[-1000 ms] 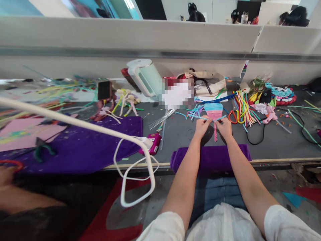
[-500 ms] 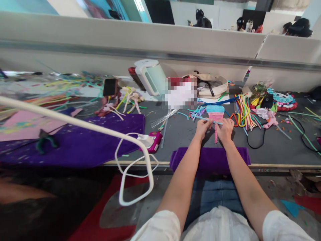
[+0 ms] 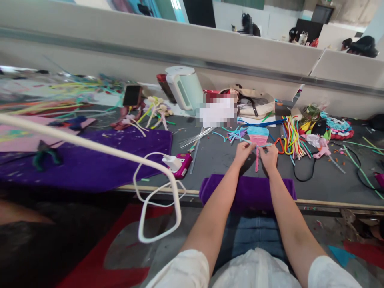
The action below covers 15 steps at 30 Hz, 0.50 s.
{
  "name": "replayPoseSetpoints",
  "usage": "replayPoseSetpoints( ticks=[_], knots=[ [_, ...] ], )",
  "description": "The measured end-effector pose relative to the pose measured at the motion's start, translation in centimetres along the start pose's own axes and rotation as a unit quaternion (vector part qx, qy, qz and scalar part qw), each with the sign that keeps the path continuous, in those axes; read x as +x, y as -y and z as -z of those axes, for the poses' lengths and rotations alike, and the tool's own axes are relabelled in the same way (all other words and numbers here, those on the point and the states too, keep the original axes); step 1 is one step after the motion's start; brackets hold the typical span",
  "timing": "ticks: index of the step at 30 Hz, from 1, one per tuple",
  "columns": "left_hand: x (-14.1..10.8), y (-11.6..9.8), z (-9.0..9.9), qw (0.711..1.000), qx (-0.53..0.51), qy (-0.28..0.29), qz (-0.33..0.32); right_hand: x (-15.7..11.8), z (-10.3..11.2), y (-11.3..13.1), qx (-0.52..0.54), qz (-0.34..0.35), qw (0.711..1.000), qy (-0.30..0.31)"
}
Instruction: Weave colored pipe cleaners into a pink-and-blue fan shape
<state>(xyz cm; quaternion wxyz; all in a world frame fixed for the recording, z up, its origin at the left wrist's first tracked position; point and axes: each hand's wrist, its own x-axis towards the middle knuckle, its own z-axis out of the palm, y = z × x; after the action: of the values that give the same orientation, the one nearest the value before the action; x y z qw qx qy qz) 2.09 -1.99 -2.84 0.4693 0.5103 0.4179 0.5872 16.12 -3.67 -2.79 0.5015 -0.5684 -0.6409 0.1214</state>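
Observation:
A light blue pipe cleaner (image 3: 266, 145) runs between my two hands above the dark table. My left hand (image 3: 244, 153) pinches it on one side, fingertips pressed together. On the other side my right hand (image 3: 269, 155) grips the same strip with bent fingers. Just beyond and between them lies a flat fuzzy piece (image 3: 258, 136), blue at the top and pink below, with a narrow pink stem (image 3: 257, 161) pointing toward me. My fingers hide part of where the stem meets the wider piece.
Coloured pipe cleaners (image 3: 292, 138) and red-handled scissors (image 3: 280, 146) lie to the right. A pale kettle (image 3: 187, 90) stands at the back. Nearer are a rolled purple cloth (image 3: 220, 190), a pink power strip (image 3: 183, 166) and a white bent frame (image 3: 177, 200) at left.
My right hand has turned slightly and its fingers have shifted along the blue strip. My left hand stays nearly in place. The whole view has tilted a little.

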Motion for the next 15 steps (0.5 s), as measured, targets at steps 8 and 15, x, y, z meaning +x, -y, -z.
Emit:
replayPoseSetpoints(
  ticks=[8,15],
  knots=[
    [0.1,-0.2,0.2,0.998,-0.052,0.034,0.017,-0.7,0.1,1.2,-0.134,0.097,0.986,-0.022],
    [0.0,-1.1,0.2,0.999,-0.023,0.007,-0.046,0.2,-0.5,-1.0,0.060,-0.063,0.995,0.055]
  ],
)
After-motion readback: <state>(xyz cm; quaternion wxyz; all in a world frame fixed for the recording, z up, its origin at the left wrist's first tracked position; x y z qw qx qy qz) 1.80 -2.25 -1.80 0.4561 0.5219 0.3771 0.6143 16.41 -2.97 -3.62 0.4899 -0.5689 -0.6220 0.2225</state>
